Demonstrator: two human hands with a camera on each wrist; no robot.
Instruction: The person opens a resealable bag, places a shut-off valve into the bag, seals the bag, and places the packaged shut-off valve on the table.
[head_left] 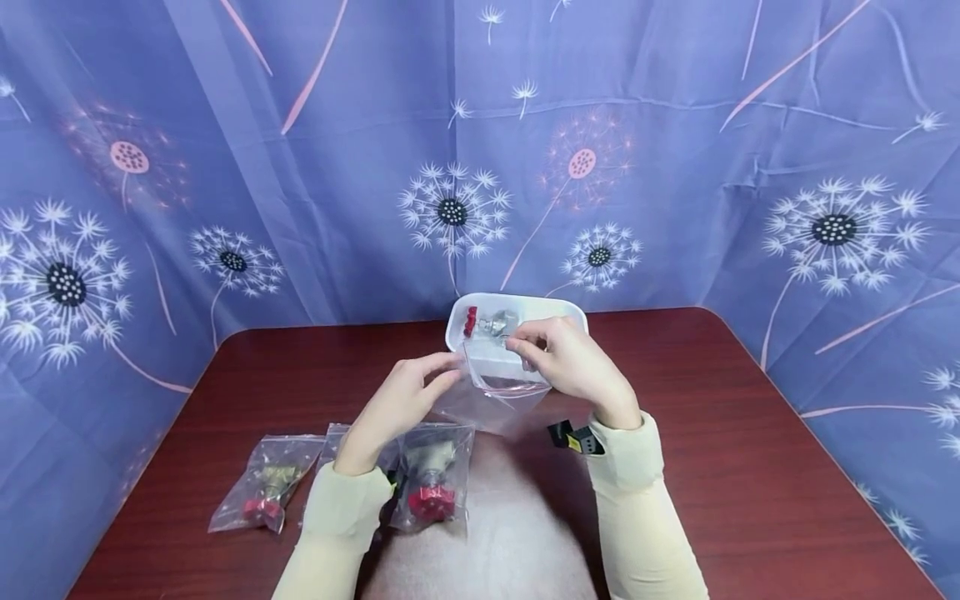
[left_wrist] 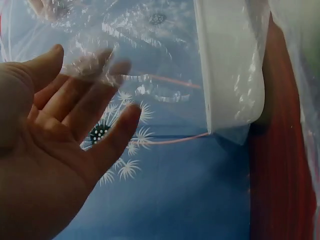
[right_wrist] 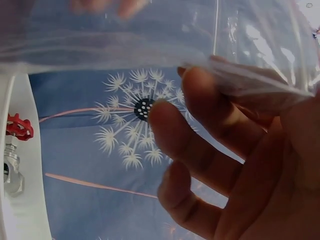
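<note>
My right hand (head_left: pixel 558 354) pinches the edge of a clear plastic zip bag (head_left: pixel 491 410) in front of and over a white tray (head_left: pixel 454 333). In the right wrist view, the bag's edge lies between thumb and index finger. My left hand (head_left: pixel 412 392) is at the bag's left side, fingers spread and fairly straight; its fingertips show blurred through the film in the left wrist view. Whether they touch the film, I cannot tell. Inside the tray lies a silver valve (head_left: pixel 497 323) with a red handwheel (right_wrist: pixel 20 127). No contents are discernible in the held bag.
Near my left forearm, a bagged valve with a red handwheel (head_left: pixel 431 502) lies on the dark red table (head_left: pixel 750 467). Another bagged valve, brass-coloured (head_left: pixel 277 479), is farther left. A blue dandelion-print curtain (head_left: pixel 360 208) hangs right behind the tray and around the table's sides.
</note>
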